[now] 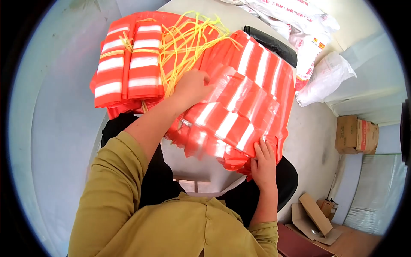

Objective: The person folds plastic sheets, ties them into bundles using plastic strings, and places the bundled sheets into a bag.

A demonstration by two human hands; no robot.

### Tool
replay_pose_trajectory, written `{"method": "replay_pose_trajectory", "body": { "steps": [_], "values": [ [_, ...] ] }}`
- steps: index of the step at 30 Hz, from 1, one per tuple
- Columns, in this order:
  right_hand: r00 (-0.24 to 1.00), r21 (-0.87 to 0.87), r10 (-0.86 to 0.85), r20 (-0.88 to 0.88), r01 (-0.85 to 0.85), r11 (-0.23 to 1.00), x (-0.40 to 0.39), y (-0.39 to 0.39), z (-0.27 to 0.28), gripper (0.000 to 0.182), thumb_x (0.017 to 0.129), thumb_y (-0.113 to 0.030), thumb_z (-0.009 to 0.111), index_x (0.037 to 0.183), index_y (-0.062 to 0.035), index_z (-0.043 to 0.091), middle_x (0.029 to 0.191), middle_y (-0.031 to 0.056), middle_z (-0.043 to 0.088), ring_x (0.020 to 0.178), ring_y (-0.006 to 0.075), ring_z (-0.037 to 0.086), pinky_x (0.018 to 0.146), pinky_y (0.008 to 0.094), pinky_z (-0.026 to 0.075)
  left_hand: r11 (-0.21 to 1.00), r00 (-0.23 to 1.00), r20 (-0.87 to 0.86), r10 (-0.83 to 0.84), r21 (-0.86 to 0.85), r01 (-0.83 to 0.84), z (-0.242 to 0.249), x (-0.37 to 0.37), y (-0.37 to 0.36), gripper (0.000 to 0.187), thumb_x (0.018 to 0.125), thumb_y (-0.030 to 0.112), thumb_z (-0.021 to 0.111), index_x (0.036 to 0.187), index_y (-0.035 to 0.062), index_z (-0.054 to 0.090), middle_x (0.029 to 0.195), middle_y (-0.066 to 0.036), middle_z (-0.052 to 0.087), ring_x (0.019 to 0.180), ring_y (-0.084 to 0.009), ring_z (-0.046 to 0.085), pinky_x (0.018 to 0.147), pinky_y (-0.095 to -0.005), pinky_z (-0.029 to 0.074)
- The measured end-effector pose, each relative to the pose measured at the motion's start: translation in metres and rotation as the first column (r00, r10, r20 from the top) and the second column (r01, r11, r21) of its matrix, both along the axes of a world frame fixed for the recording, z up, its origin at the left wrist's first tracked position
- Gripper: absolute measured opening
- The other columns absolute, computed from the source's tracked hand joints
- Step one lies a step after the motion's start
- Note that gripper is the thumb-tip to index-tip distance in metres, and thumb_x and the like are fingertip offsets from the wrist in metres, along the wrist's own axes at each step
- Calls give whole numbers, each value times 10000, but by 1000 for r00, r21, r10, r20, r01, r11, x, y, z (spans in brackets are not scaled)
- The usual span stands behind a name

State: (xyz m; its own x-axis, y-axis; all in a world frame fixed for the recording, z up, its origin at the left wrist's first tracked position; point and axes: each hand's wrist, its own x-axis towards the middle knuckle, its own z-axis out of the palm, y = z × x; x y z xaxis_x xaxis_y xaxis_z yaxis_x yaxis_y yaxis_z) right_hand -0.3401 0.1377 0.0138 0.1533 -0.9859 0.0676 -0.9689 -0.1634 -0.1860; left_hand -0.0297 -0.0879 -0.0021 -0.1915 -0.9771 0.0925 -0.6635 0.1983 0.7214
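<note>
A wide stack of red plastic sheets with white stripes (239, 98) lies before me, its ragged lower edge towards my lap. My left hand (193, 87) rests on the stack's upper left side, fingers bent and pointing right; whether they pinch a sheet is hidden. My right hand (263, 163) lies at the lower right edge, its fingers spread on the sheets. Loose yellow ties (184, 43) are heaped above my left hand. Left of them sit folded red-and-white bundles (128, 64), tied round with yellow strips.
A black roll (272, 45) lies behind the stack. White printed sacks (299, 25) and a white plastic bag (327, 79) are at the upper right. A cardboard box (356, 134) stands at the right, with an opened carton (314, 218) below.
</note>
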Motion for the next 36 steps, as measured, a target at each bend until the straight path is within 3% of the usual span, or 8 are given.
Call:
{"method": "replay_pose_trajectory", "body": {
  "steps": [6,9,14,17,26,29,34,36],
  "values": [
    [991,10,55,125,-56,998,-6,1,20,565,831,-174,775,1356,-19,633,1495,219,573,1373,454,533,1136,501,455,1000,1000,-8,-8,9,8,-9,0,-4,242,864,232,781,941,6,743,966,-185,693,919,-333,683,816,-439,543],
    [936,20,-154,317,156,988,-17,-9,36,504,910,-167,736,1378,-16,624,1460,223,601,1348,409,573,1117,458,475,999,997,-75,-4,-35,1,-21,3,-7,205,861,183,779,893,-6,705,918,-162,671,868,-304,663,780,-415,529],
    [629,210,-457,629,428,879,-63,-52,39,399,1019,-118,633,1397,8,616,1368,194,673,1233,285,669,1030,383,535,999,996,-86,-3,38,6,-13,3,-6,193,875,153,765,868,-15,671,885,-150,655,826,-276,647,756,-391,517],
    [662,162,-391,639,381,910,-84,-79,25,406,1029,-97,618,1416,23,600,1305,169,702,1147,228,684,964,354,559,997,994,-108,26,78,-18,-11,3,-6,198,893,164,753,893,-17,672,878,-149,666,824,-278,658,763,-387,523],
    [496,274,-505,706,466,841,-71,-112,25,355,993,-76,659,1333,23,644,1212,159,711,1056,254,692,838,375,572,989,992,-110,67,136,-52,-14,7,-5,166,934,143,719,955,-8,652,873,-112,667,826,-224,648,773,-356,525],
    [886,-116,-244,394,311,943,-75,-114,14,306,946,-81,697,1240,6,682,1198,153,707,1068,310,688,862,416,573,984,988,-120,94,162,-74,-12,6,-1,164,941,140,716,956,-5,642,875,-102,654,826,-208,632,775,-345,520],
    [900,-260,313,303,-238,936,-28,-122,22,287,883,-110,758,1156,-38,705,1233,109,697,1153,338,652,970,459,544,981,988,-106,115,171,-96,-5,4,3,154,941,127,724,968,1,639,909,-100,640,846,-200,621,787,-335,513],
    [860,-247,417,295,-354,902,-14,-125,19,303,861,-116,775,1148,-48,708,1245,95,696,1182,329,640,1000,461,532,981,993,-70,93,175,-80,-7,7,1,151,936,83,734,1031,20,635,919,-27,613,865,-124,583,807,-279,499]
  ]
}}
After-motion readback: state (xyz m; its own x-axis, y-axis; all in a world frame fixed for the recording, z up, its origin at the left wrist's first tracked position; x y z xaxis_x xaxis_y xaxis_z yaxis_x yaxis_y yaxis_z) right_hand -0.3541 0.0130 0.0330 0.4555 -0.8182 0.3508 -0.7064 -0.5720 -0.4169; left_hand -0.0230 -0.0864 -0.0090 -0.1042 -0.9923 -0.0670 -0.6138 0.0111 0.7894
